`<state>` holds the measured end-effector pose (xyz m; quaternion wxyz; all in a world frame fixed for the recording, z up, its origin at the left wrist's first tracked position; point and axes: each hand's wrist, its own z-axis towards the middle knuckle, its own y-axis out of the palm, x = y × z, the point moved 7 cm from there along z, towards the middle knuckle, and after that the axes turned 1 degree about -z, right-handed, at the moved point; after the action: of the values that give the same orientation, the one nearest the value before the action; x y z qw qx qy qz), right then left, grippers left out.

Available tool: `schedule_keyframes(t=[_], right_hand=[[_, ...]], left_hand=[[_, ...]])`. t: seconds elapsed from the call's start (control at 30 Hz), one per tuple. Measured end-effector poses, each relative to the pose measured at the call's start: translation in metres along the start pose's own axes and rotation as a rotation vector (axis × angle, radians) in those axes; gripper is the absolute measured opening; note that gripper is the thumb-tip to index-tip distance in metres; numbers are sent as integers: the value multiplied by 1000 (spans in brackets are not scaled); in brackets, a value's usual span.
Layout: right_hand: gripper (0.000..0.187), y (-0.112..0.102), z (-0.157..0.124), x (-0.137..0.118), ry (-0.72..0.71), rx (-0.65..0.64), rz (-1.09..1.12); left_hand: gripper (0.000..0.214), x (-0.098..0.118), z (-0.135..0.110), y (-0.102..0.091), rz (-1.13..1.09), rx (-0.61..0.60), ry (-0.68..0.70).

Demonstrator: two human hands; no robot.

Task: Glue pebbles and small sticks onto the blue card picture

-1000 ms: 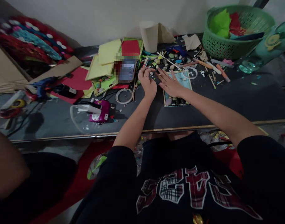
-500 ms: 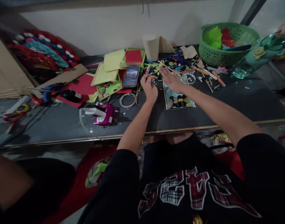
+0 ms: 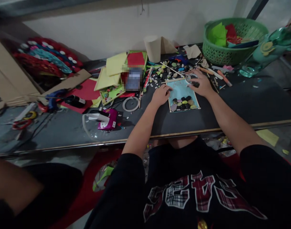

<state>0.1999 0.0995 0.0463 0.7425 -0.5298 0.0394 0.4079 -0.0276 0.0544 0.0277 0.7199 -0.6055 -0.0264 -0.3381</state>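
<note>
- My left hand (image 3: pixel 161 94) rests w/ fingers curled loosely together on the near-left edge of the small rectangular picture board w/ pale blue ground and wooden stick frame (image 3: pixel 182 92). It pins that side flat, I'd say, so the board won't slide on the worktop; it grips nothing.
- My right hand (image 3: pixel 200 83) lies at the board's far-right corner, fingers spread and bent down over a thin white plastic ring (image 3: pixel 189 78). Fingertips touch the ring; can't tell if it's truly pinched or just pressed down.
- The board sits in the middle of the dark grey worktop (image 3: pixel 243 101), straight in front of me, between both hands. A row of dark, yellow and grey pebbles (image 3: pixel 184 103) is stuck along its near edge, prob. as the ground line of the picture, blue part left bare above.
- Loose coloured pebbles and sticks (image 3: pixel 169 68) lie just beyond the board, within reach.
- Far right: green plastic basket w/ paper scraps (image 3: pixel 226 52).
- Left of the board: another white ring (image 3: pixel 130 103) flat on the worktop, and a magenta tape dispenser (image 3: pixel 107 119) nearer the edge.
- Far left, near: another person's arm (image 3: pixel 9 187), apart from my hands.
</note>
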Motion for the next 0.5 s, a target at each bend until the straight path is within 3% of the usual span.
schedule_keyframes(t=[0.07,0.13,0.37,0.5], right_hand=[[35,10,2,-12,-19,-101,-49],[29,14,2,-20,-1,-122,-92],[24,12,1,-25,15,-60,-91],[30,7,2,-35,34,84,58]], left_hand=[[25,-4,-1,-1,-17,5,5],[22,-5,-2,-2,-7,2,10],[19,1,-5,-7,63,19,17],[18,5,-5,-9,82,51,57]])
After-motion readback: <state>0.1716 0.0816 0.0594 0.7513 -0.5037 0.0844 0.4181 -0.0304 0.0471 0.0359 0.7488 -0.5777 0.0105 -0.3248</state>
